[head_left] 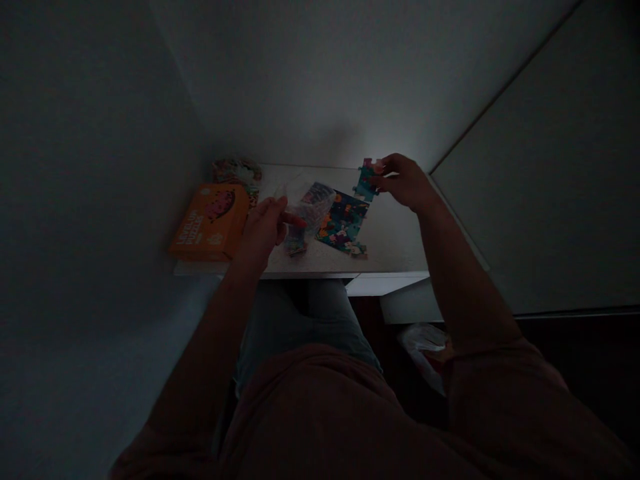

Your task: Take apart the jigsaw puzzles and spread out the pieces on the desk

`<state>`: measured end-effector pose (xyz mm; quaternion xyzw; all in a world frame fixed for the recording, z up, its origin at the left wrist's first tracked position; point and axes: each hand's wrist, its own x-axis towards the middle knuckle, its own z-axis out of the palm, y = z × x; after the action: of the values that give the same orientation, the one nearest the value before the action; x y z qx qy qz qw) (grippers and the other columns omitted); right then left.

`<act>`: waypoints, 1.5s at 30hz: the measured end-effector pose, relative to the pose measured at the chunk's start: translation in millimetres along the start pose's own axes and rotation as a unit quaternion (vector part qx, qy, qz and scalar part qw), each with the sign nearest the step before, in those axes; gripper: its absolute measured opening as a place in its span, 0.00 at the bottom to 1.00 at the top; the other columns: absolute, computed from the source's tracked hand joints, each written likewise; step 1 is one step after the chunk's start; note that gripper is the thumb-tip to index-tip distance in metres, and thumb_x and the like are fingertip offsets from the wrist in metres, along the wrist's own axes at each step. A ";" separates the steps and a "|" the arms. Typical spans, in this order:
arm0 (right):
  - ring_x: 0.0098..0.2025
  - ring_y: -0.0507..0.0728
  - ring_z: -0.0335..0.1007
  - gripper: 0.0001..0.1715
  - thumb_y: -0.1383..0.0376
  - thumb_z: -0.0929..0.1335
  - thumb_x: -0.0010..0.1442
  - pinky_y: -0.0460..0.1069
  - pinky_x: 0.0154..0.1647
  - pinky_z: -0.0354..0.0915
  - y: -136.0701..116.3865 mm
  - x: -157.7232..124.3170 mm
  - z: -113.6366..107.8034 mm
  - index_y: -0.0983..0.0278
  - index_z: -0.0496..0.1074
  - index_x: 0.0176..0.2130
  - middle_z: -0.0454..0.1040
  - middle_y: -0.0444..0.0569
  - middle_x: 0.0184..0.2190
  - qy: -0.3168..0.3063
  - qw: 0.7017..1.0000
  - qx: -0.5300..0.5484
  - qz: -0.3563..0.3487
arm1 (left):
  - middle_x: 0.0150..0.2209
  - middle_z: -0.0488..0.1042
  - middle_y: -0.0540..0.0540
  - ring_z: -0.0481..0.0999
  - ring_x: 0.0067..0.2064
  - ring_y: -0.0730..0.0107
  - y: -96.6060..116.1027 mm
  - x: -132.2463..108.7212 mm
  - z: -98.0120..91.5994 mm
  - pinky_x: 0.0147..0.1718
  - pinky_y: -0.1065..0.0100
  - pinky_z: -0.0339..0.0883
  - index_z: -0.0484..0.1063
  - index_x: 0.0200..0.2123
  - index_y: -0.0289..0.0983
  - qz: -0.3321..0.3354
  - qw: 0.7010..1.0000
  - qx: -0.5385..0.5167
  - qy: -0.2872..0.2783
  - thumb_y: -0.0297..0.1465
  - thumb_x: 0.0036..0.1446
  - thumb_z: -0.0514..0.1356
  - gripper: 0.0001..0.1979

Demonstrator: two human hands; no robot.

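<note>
Between the fingers of my right hand [404, 181] are joined puzzle pieces [367, 183] in teal and pink, at the back right of the white tabletop [395, 240]. My left hand [267, 225] pinches the edge of a clear plastic bag [315, 213], which has some puzzle pieces in or under it. Just right of the bag lies a dark, colourful puzzle section [347, 220], with a loose-looking piece [359, 250] at its lower right corner. More pieces [296, 248] show at the bag's near end.
An orange puzzle box [213, 223] stands at the left of the tabletop. Behind it sits another clear bag of pieces [236, 171]. Walls close in the back and left. A white plastic bag [425, 340] rests low at the right, and the room is dim.
</note>
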<state>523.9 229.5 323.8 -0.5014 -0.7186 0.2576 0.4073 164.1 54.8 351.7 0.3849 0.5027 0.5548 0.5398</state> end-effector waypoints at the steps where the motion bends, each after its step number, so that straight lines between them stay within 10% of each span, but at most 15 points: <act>1: 0.50 0.66 0.88 0.39 0.33 0.87 0.64 0.64 0.50 0.89 -8.9 6.0 6.1 0.53 0.75 0.51 0.82 0.49 0.49 0.006 1.000 0.008 -0.026 | 0.30 0.83 0.45 0.58 0.19 0.80 0.2 -0.2 0.5 0.21 0.69 0.46 0.65 0.31 0.41 -0.001 1.000 0.001 0.000 0.35 0.84 0.67 0.25; 11: 0.62 0.70 0.86 0.30 0.43 0.83 0.73 0.71 0.71 0.83 -128.1 -15.1 78.0 0.52 0.82 0.64 0.87 0.53 0.57 -0.102 0.969 -0.045 -0.218 | 0.28 0.82 0.46 0.56 0.20 0.77 2.5 -1.6 3.4 0.22 0.66 0.44 0.67 0.33 0.41 -0.006 1.000 0.014 0.017 0.32 0.84 0.63 0.21; 21: 0.49 0.73 0.87 0.33 0.38 0.87 0.61 0.71 0.52 0.86 5.8 -117.2 30.4 0.54 0.84 0.51 0.86 0.59 0.55 -0.163 0.976 -0.146 -0.013 | 0.29 0.82 0.45 0.56 0.20 0.81 4.3 -5.2 -3.2 0.20 0.75 0.47 0.64 0.32 0.40 -0.018 1.000 0.003 0.023 0.29 0.86 0.61 0.23; 27: 0.63 0.81 0.85 0.31 0.44 0.87 0.60 0.80 0.72 0.81 57.0 -174.7 45.8 0.53 0.85 0.56 0.82 0.63 0.62 -0.131 0.978 -0.160 0.016 | 0.30 0.82 0.45 0.57 0.20 0.79 -2.0 0.8 -2.9 0.20 0.73 0.48 0.65 0.35 0.41 -0.006 1.000 0.021 0.018 0.38 0.84 0.67 0.22; 38: 0.41 0.71 0.84 0.29 0.37 0.84 0.62 0.67 0.46 0.82 51.3 -166.4 42.9 0.50 0.76 0.47 0.86 0.52 0.39 -0.103 0.987 -0.051 0.115 | 0.29 0.82 0.47 0.59 0.21 0.77 -5.8 4.3 -2.1 0.22 0.67 0.48 0.64 0.33 0.43 0.012 0.998 0.056 0.010 0.46 0.80 0.73 0.27; 45: 0.39 0.62 0.81 0.42 0.20 0.76 0.69 0.61 0.44 0.84 -11.4 -74.1 65.8 0.49 0.75 0.56 0.77 0.43 0.39 0.125 0.983 0.074 -0.111 | 0.30 0.83 0.46 0.57 0.21 0.76 -9.8 4.9 -2.1 0.23 0.68 0.48 0.65 0.33 0.43 0.007 0.998 0.065 0.010 0.41 0.79 0.67 0.21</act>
<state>474.8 158.8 273.2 -0.4149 -0.6922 0.1985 0.5562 163.6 58.4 341.1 0.4174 0.5400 0.5286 0.5047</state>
